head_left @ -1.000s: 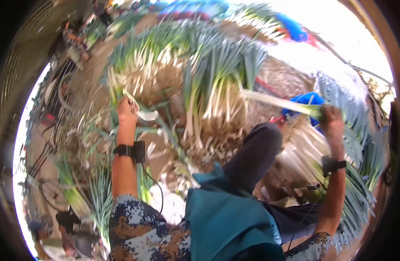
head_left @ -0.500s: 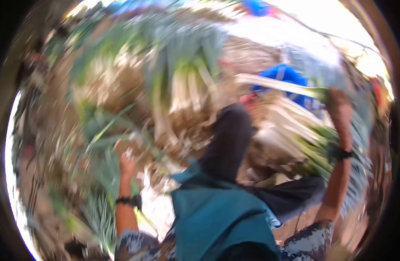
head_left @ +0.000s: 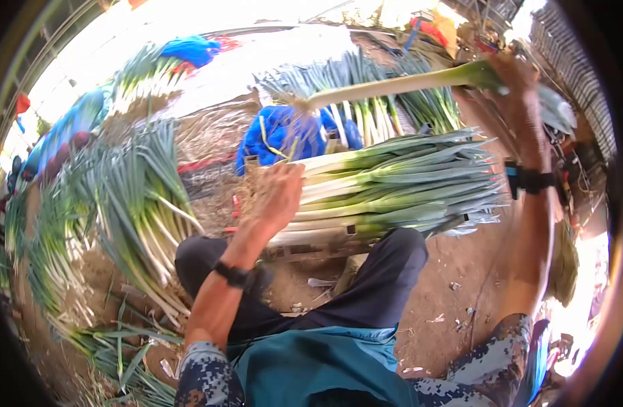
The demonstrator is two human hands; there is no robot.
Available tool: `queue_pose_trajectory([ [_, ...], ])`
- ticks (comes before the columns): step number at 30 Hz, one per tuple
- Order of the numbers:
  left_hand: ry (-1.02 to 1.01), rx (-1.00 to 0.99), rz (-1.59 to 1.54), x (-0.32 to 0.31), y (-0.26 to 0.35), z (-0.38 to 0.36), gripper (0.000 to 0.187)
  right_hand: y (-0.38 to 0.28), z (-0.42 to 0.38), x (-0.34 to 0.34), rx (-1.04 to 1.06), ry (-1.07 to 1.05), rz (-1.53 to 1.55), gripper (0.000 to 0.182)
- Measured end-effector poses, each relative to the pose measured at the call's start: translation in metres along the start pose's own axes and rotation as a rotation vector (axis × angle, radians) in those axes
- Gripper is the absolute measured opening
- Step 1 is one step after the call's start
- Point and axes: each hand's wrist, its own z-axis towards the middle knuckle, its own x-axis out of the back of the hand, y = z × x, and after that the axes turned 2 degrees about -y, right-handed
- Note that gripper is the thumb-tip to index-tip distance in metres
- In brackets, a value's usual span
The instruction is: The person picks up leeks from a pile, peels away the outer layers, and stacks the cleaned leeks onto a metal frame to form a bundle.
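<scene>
A single leek (head_left: 399, 84) is stretched out to the left in the air, its green end gripped by my right hand (head_left: 518, 91); pale roots hang from its white end. Below it, a pile of leeks (head_left: 393, 180) lies sideways on a low rack (head_left: 311, 251), white ends left and green leaves right. My left hand (head_left: 281, 197) is at the white ends of this pile, fingers curled and closed over a leek stalk there. Its fingertips are partly hidden.
Blue netting or plastic (head_left: 260, 139) lies behind the rack. More leeks (head_left: 145, 190) spread on the ground at left, and another row (head_left: 376, 122) lies behind. My bent knees (head_left: 403, 254) are close to the rack's front. Bare soil (head_left: 454, 298) shows at right.
The view has swung right and become sharper. My left hand has come from the loose leeks at left to the pile's white ends. My right hand still holds the leek, raised above the pile.
</scene>
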Motion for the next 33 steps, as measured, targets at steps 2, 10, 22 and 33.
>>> queue_pose_trajectory([
  [2, -0.122, 0.072, 0.014, -0.073, -0.012, 0.024, 0.022, 0.05, -0.008, 0.023, -0.019, 0.023, -0.059, 0.067],
  [10, 0.072, 0.191, -0.094, -0.199, -0.026, 0.003, 0.017, 0.029, -0.088, -0.128, -0.155, -0.167, 0.462, 0.05],
  [22, 0.111, 0.188, -0.163, -0.188, -0.016, 0.001, 0.018, -0.218, -0.106, -0.253, -0.04, -0.584, 0.669, 0.059],
  [33, 0.082, 0.127, 0.071, -0.168, -0.086, 0.006, 0.023, -0.223, -0.118, -0.26, 0.0, -0.669, 0.746, 0.059],
])
